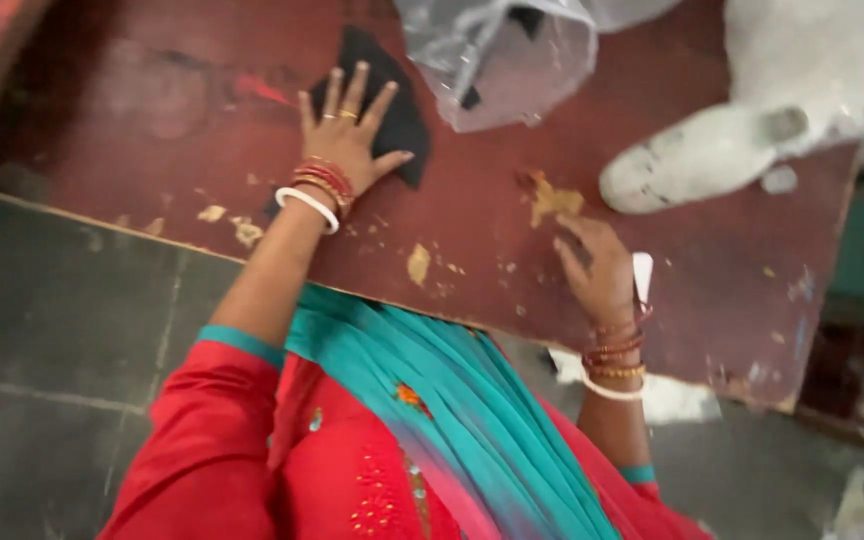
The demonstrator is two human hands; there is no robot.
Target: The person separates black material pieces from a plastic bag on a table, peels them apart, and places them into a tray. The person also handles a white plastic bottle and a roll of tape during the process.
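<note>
My left hand (345,132) lies flat with fingers spread on a piece of black fabric (397,105) on a worn dark-red table (182,120). My right hand (597,270) rests near the table's front edge, fingers curled, with a small white tag or slip of paper (642,275) showing at its far side; whether the hand grips it is unclear. Both wrists carry red, gold and white bangles.
A crumpled clear plastic bag (512,55) with dark pieces inside lies just beyond the black fabric. A white bulky object (742,140) rests at the table's right. Paint is chipped along the front edge. Grey tiled floor (52,330) lies below.
</note>
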